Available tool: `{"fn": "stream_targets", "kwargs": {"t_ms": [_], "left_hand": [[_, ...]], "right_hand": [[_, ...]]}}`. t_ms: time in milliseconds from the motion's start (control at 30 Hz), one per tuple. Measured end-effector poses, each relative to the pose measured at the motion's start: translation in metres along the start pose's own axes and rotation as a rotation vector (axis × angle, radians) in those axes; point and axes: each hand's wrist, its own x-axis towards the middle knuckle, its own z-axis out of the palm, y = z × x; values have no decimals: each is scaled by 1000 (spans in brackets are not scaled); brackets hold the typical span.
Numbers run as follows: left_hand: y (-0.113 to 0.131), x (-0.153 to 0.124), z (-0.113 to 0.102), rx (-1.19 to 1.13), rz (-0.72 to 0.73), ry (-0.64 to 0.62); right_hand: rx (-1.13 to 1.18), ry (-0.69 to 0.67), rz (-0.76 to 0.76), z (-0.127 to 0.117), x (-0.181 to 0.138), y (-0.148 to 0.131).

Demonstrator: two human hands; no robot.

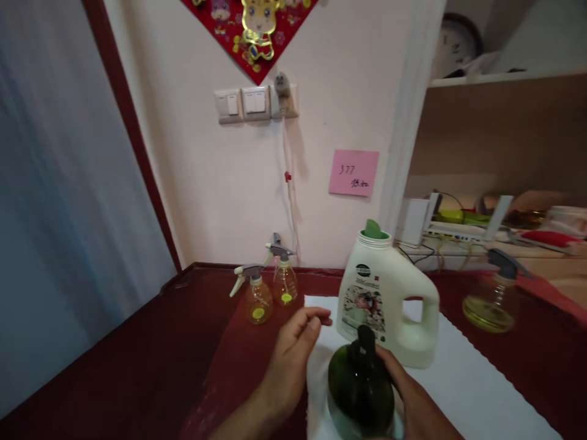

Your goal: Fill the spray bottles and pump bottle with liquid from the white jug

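Note:
A dark green pump bottle with a black pump head is low in the head view. My right hand wraps its right side, and part of that grip is hidden behind the bottle. To the left of the bottle, my left hand is in the air with fingers loosely bent, holding nothing. Behind the bottle stands a large pale green jug with a handle, its threaded neck uncapped and a green spout showing inside. The jug rests on a white sheet.
Two small spray bottles stand left of the sheet on the dark red table. Another spray bottle with yellow liquid is at the right. Behind are a wall with a plug cord and a shelf bearing a white router.

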Motion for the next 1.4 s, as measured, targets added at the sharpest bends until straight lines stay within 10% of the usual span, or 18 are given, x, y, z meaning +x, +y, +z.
{"fn": "stream_targets", "kwargs": {"t_ms": [200,467,833,1400], "left_hand": [[17,-8,17,174,-39,-501],[26,6,1,248,-242,-709],[-2,6,11,235,-132,-476],[2,12,-24,258,-101,-632]], "right_hand": [[228,-42,-27,7,-5,-16],[218,-6,-111,7,-15,-32],[172,-19,-110,5,-15,-34],[165,-22,-71,7,-16,-34]]}}
